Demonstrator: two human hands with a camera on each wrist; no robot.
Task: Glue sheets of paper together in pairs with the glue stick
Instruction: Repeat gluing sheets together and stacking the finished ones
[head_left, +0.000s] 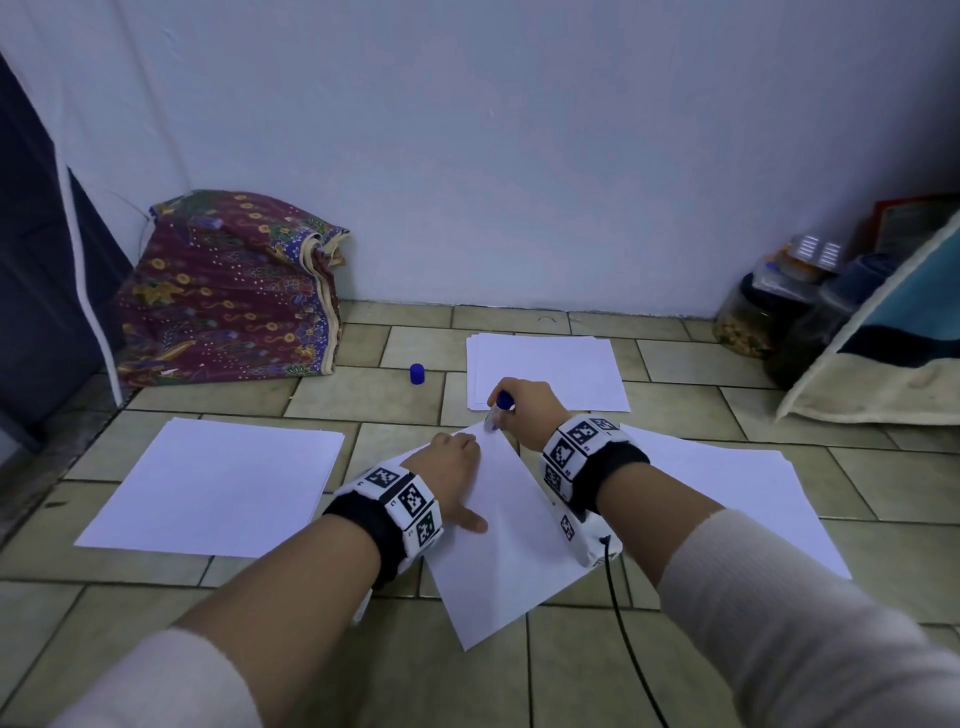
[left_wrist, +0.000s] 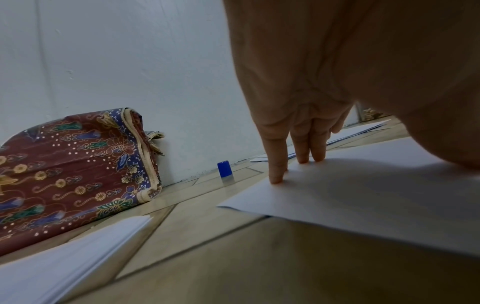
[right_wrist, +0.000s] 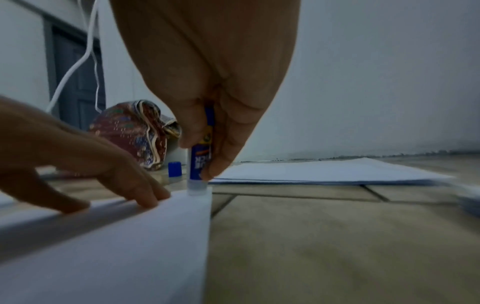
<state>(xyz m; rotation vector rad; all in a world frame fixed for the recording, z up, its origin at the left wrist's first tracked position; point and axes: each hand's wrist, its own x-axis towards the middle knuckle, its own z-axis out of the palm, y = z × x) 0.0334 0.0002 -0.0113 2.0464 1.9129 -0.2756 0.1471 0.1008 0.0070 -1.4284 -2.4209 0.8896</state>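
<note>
Right grip (right_wrist: 207, 127) holding glue stick (right_wrist: 198, 164), tip on sheet (right_wrist: 145, 236)

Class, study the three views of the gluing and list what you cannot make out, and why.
- Glue laid on the sheet: white on white, invisible in every view.
- Glue stick label: right wrist view, partly covered by the right hand and blurred.
- Sheet count in the left stack: left wrist view, edges blur together.
- Left hand thumb: left wrist view, cut off by the frame's edge.
- Jar contents: head view, too small and dim.
</note>
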